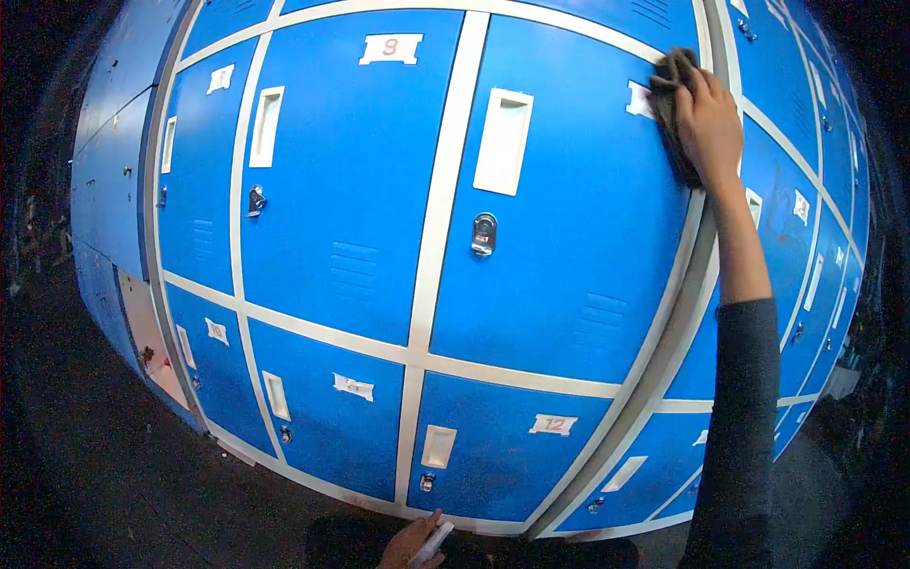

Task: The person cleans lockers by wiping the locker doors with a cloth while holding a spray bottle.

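Note:
My right hand [711,128] is closed on a dark cloth [675,114], pressed against the upper right part of a blue locker door [578,190]. The cloth partly covers a white number label [640,100] there. That door has a white recessed handle [503,142] and a metal lock [483,234]. Down at the bottom edge, my left hand [413,544] is wrapped round a whitish object [432,544] that I cannot identify, just below the lower lockers.
More blue lockers with white frames surround this door, among them one labelled 12 [553,424]. Another locker bank [787,190] stands at the right past a grey gap. An open compartment [152,332] shows at the lower left, above dark floor [190,503].

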